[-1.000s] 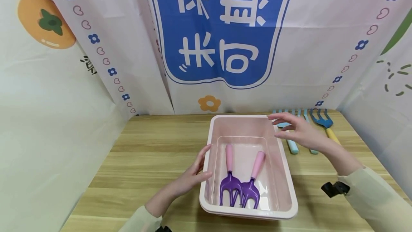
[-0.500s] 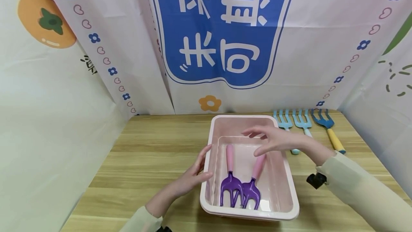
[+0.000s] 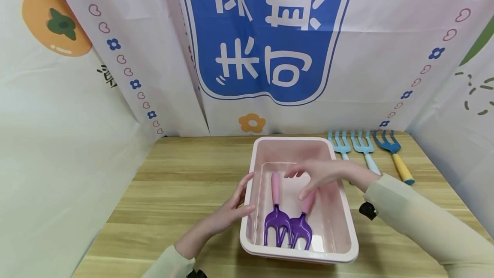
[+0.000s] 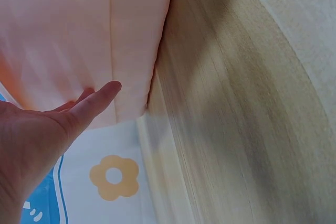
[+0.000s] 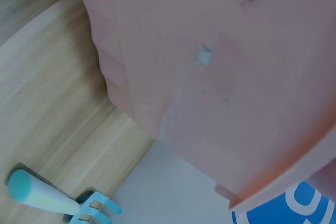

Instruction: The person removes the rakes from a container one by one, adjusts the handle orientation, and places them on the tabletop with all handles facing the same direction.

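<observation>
A pink plastic bin [image 3: 301,255] stands on the wooden table. Inside lie two hand forks with purple tines and pink handles: a left fork [image 3: 276,216] and a right fork [image 3: 303,225], their tines overlapping. My left hand [image 3: 230,213] is against the bin's left side, thumb at the rim and fingers extended; the left wrist view shows the hand [image 4: 42,135] beside the outer wall. My right hand [image 3: 317,173] reaches over the bin's right rim, fingers spread and bent, its thumb overlapping the right fork's pink handle. In the right wrist view the bin's outer wall [image 5: 210,93] hides this hand.
Right of the bin lie two light-blue hand forks, one near [image 3: 341,145] and one farther right [image 3: 363,146]. Beside them is a blue fork with a yellow handle [image 3: 402,169]. Printed cloth walls [image 3: 366,67] enclose the table [image 3: 185,175] at the back and sides.
My right hand has moved left and down, from the bin's far right corner to above the right pink handle. The left hand and the forks have stayed in place.
</observation>
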